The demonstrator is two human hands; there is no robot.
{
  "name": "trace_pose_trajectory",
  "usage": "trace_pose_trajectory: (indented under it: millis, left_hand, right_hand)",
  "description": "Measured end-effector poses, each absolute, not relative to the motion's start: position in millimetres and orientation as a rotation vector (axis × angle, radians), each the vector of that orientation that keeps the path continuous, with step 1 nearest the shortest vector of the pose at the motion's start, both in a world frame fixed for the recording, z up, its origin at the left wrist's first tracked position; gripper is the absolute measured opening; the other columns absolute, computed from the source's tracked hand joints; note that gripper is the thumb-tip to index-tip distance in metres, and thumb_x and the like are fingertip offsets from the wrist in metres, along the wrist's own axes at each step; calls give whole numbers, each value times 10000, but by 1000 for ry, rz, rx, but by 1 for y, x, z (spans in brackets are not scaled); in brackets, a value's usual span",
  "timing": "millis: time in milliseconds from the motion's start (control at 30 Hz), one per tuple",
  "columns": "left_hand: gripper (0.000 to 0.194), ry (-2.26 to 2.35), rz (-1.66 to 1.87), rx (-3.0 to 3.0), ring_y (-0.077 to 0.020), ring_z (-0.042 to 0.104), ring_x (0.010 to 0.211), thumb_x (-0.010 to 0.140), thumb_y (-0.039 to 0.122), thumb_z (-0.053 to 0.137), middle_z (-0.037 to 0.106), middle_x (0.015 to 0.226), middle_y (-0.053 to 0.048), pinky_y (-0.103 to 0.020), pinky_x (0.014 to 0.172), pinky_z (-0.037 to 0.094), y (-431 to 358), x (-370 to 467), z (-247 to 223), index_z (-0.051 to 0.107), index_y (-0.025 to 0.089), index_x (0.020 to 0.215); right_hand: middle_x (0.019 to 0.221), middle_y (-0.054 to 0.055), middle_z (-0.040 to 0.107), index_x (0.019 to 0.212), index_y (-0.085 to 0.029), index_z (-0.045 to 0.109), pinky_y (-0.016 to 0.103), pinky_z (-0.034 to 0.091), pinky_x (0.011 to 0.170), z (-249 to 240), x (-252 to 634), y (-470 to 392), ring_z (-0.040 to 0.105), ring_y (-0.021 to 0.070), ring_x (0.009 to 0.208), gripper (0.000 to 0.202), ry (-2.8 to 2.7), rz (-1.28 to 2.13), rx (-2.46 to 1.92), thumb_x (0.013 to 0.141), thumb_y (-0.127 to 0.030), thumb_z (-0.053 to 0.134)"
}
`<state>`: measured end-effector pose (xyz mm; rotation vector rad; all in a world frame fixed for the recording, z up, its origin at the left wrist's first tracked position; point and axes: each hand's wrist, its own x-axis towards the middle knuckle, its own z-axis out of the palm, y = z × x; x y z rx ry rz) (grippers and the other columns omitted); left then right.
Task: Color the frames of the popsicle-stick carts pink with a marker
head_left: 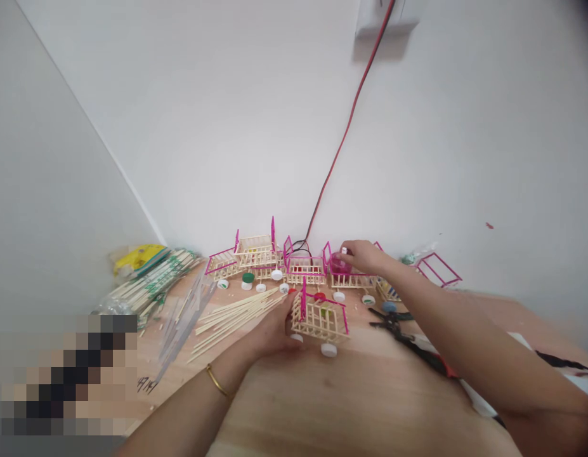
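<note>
My left hand (274,327) is closed on the left end of a small cart (325,319) built of thin wooden sticks, with magenta sticks on top and white bottle caps as wheels. This cart stands near the middle of the wooden table. Farther back, my right hand (363,256) reaches to a small bottle of pink liquid (340,263), its fingers closed around the white top. Behind and beside that bottle stands another stick cart (353,280). More carts of the same make, such as one with a magenta frame (306,274), line the wall.
Loose bamboo sticks (236,317) fan out left of centre, beside clear plastic sleeves (184,320) and packaged sticks (155,282). Black-handled pliers (403,333) lie under my right forearm. A red and black cable (344,136) runs down the wall from a socket (386,22).
</note>
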<state>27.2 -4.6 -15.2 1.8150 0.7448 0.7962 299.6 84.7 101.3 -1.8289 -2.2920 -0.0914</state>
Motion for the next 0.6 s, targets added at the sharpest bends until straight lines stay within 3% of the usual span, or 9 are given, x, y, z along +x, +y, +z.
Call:
trace_pose_trajectory:
  millis: [267,467,600]
  left_hand:
    - [933,765,775,1858,-272,578,1098,539,18,773,604,1226,-77,-382,968,454,-5,27,-12,415,234,1373]
    - [955,799,756,1906,-288,562,1125,537,69,810,589,1254,-93,-403,981,443,-3,26,-13,402,228,1385]
    - [948,783,766,1916,-292,552,1134,557,86,801,588,1239,-99,-411,985,439,-3,25,-13,388,222,1399]
  right_hand:
    - [850,67,735,983,-176,691,245,372,641,100,304,84,639,175,740,252,-2219,-144,-1846,930,-321,493]
    - [790,24,742,916,-210,722,222,378,620,96,300,86,649,150,711,221,-2317,-90,-1830,905,-344,546]
    - [841,69,750,912,-185,724,246,368,633,95,302,89,657,186,764,241,-2312,-171,-1874,904,-338,538]
